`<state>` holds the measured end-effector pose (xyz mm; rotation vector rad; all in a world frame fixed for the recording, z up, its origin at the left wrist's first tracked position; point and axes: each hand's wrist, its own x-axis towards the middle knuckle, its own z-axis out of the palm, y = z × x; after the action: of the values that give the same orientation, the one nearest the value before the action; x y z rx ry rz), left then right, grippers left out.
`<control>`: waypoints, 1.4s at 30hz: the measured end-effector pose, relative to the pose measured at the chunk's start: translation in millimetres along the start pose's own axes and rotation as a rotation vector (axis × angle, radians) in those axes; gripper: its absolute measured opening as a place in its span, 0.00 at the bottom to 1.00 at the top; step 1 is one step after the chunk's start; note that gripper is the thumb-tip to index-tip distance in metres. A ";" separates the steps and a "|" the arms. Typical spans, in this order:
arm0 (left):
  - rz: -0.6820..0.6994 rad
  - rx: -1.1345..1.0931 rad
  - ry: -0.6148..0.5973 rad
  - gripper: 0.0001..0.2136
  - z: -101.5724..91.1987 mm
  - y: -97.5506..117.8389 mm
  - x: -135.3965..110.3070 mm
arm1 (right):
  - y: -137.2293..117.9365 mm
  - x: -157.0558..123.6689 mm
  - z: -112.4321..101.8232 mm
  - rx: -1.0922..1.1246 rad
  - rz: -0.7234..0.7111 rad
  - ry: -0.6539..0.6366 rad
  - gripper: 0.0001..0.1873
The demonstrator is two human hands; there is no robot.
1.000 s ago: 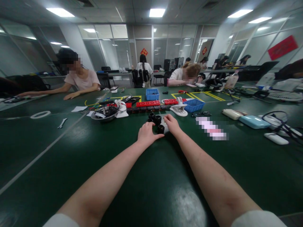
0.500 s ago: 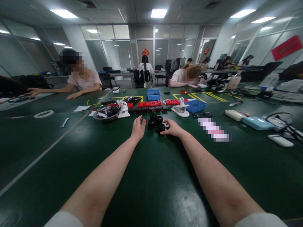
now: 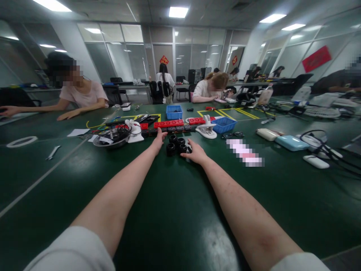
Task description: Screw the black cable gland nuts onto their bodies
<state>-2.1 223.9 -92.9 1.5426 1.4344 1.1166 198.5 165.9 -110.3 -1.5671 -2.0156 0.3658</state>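
Several small black round parts (image 3: 176,145) stand clustered on the green table (image 3: 175,210) ahead of me. My left hand (image 3: 157,141) is stretched out, fingers extended, just left of the cluster and reaching toward a row of red and black blocks (image 3: 169,126). My right hand (image 3: 196,153) lies on the table against the cluster's right side, fingers curled around a black part with something white under them.
A clear bowl of cables (image 3: 111,137), white clamps (image 3: 207,130) and blue bins (image 3: 225,125) sit behind the cluster. Cases, a mouse and cords (image 3: 316,146) lie to the right. People sit at the far left (image 3: 80,94) and far side (image 3: 211,88).
My left hand let go of the black parts, opened and moved forward-left toward the red blocks. The right hand stayed by the cluster. The view has tilted slightly.
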 end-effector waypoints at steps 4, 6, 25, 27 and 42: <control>-0.048 -0.106 -0.202 0.37 4.7 7.3 21.1 | -2.6 0.2 -0.9 -0.032 0.000 -0.022 0.44; -0.058 -0.138 -0.279 0.35 5.9 8.2 24.4 | -4.0 0.5 -0.6 -0.042 -0.006 -0.031 0.43; -0.005 -0.073 -0.211 0.18 -0.9 -5.8 -5.1 | -8.0 -4.4 -5.0 0.070 -0.026 -0.067 0.42; -0.009 -0.035 -0.216 0.14 1.2 -2.6 -4.7 | -6.1 -2.9 -3.2 0.111 -0.010 -0.044 0.40; -0.115 0.344 -0.362 0.21 -12.2 17.9 20.2 | 4.6 5.5 3.3 0.385 0.074 0.103 0.33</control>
<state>-7.3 241.7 -69.8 1.7637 1.4882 0.5038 199.4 172.8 -114.0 -1.3893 -1.6910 0.6455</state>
